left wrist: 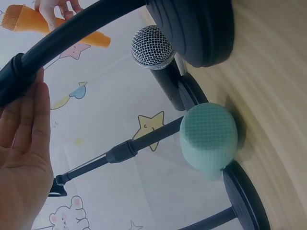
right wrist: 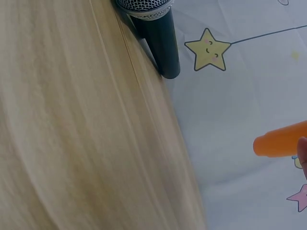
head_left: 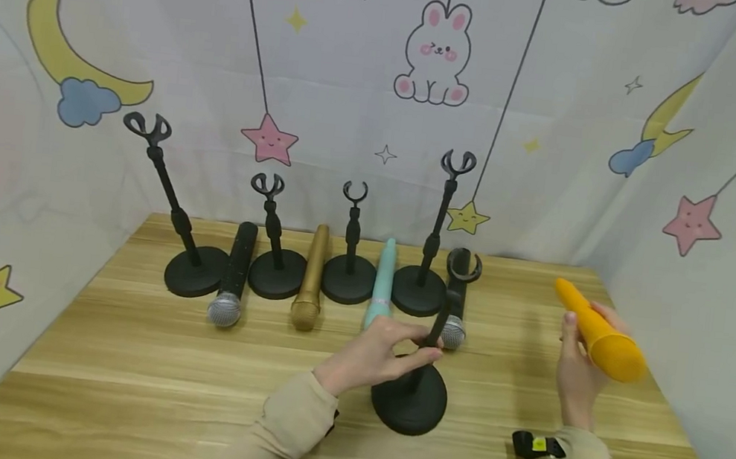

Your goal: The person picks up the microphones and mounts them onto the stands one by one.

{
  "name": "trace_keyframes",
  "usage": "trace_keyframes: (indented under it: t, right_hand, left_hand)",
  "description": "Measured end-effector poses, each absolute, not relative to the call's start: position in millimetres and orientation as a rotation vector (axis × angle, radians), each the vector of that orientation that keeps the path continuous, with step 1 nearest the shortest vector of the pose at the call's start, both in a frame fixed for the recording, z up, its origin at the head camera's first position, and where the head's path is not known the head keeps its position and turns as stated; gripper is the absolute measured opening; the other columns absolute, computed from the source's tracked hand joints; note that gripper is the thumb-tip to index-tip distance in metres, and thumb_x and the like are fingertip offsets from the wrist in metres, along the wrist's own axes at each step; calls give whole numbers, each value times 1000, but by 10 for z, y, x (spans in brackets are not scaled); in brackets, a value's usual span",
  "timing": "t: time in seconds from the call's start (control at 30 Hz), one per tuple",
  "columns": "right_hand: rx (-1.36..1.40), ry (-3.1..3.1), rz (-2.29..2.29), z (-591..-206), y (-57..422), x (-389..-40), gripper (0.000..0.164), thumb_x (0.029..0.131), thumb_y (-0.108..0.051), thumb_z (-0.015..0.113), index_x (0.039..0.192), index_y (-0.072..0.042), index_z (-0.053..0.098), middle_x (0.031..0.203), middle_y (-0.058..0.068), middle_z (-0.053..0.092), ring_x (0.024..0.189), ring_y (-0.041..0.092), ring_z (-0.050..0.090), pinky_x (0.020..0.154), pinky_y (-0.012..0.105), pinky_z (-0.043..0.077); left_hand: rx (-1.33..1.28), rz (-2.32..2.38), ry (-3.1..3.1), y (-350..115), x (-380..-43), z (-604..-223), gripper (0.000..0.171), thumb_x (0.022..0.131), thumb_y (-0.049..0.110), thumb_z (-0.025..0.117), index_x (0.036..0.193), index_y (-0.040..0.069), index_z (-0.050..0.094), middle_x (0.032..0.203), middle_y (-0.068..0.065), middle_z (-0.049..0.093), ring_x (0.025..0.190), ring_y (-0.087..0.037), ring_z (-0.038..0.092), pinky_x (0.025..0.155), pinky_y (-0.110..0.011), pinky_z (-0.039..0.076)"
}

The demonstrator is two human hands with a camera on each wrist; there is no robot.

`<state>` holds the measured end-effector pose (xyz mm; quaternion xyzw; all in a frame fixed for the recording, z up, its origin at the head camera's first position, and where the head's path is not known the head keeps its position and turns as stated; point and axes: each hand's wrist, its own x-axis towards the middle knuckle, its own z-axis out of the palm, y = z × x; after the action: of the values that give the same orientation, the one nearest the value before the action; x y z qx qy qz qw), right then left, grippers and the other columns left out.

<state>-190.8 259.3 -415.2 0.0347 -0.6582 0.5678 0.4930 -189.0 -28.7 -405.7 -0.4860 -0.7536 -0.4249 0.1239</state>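
Far on the bench we count four microphone stands alternating with four microphones. Left hand pinches a fifth stand, near centre; right hand grips an orange microphone, right.

Through the head camera I look down and forward over the tabletop. The left wrist view lies sideways, close to the mint microphone; the right wrist one tips the other way, facing the back edge and curtain. All three show me the orange microphone.
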Motion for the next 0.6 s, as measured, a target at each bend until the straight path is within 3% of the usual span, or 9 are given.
trace_keyframes:
  t: [0.2,0.4,0.47,0.6]
  right_hand:
    - [68,-1613,1380,-4147,2568,-1931,37,93,4,64,124,20,51,114,-9,59,79,0,55,69,7,48]
    - [78,-1643,1364,-4137,2521,-1946,34,92,7,64,121,21,53,112,-8,58,80,-2,54,70,6,48]
    - [69,-1663,1379,-4131,2494,-1931,34,93,7,63,123,20,53,111,-10,57,80,-4,56,70,6,49]
    - [47,-1710,1427,-4090,2426,-1898,39,94,4,63,127,21,49,109,-13,57,80,-5,59,71,6,50]
  left_hand:
    - [-1339,-1316,-2263,-288,-1909,-4080,13,102,14,61,109,6,69,99,-6,77,90,-12,74,83,-18,56]
    - [-1232,-1305,-2367,-278,-1925,-4123,19,107,18,51,111,2,60,79,-7,66,63,-14,61,68,-14,48]
    - [-1201,-1319,-2385,-274,-1926,-4135,22,107,21,49,112,1,59,79,-8,65,63,-15,60,68,-16,48]
    - [-1161,-1345,-2357,-276,-1925,-4171,35,107,26,48,122,-3,62,96,-13,74,81,-21,72,82,-26,57]
